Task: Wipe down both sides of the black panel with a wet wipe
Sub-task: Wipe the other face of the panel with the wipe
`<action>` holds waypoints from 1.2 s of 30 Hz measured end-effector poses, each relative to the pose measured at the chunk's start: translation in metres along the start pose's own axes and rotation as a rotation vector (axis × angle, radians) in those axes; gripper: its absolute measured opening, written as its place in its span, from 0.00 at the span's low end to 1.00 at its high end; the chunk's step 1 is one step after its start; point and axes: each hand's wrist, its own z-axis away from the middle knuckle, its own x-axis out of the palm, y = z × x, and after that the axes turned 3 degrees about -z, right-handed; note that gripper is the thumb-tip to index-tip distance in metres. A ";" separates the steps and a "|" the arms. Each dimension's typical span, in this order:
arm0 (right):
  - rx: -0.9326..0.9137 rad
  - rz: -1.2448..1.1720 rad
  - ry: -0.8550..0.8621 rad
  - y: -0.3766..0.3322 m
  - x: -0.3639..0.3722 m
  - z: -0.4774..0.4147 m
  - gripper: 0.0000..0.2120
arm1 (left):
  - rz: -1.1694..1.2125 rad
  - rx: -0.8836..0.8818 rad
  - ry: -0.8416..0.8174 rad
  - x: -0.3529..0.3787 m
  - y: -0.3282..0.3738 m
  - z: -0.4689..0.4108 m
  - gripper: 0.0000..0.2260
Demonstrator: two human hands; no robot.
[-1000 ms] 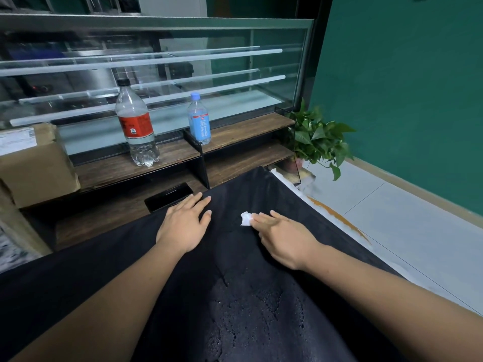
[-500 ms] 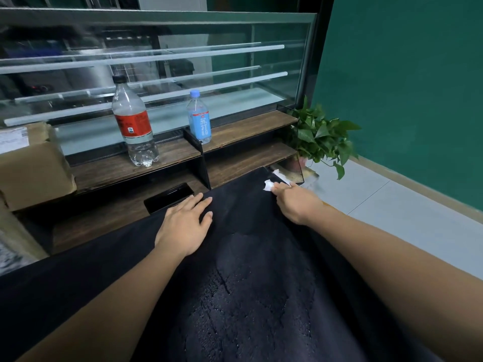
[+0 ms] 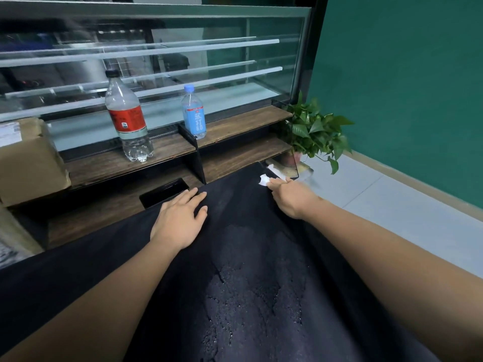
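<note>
The right hand (image 3: 291,198) pinches the wipe (image 3: 263,180) at the far corner. The panel (image 3: 248,257) stretches back from it toward the body, with the left hand (image 3: 180,218) flat alongside.

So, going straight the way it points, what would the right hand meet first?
Right hand, pinching the wet wipe, would likely leave the black panel at its far edge and meet the lower wooden shelf; depth is unclear.

Both forearms are bare as far as they show; the left hand (image 3: 180,220) and the right hand (image 3: 292,198) are bare too.
</note>
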 end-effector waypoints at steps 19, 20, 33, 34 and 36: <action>-0.311 -0.027 0.152 -0.045 0.053 0.146 0.21 | 0.185 0.083 0.017 -0.023 0.067 0.030 0.21; -0.319 -0.032 0.162 -0.046 0.055 0.148 0.21 | 0.189 0.093 0.017 -0.022 0.072 0.033 0.21; -0.234 0.014 0.186 -0.002 0.040 0.147 0.23 | 0.099 0.099 -0.005 0.007 0.084 0.049 0.24; -0.228 0.026 0.184 0.004 0.037 0.144 0.23 | 0.097 0.098 -0.001 0.007 0.084 0.049 0.24; -0.208 0.050 0.182 0.014 0.033 0.136 0.22 | 0.092 0.098 0.003 0.008 0.084 0.050 0.25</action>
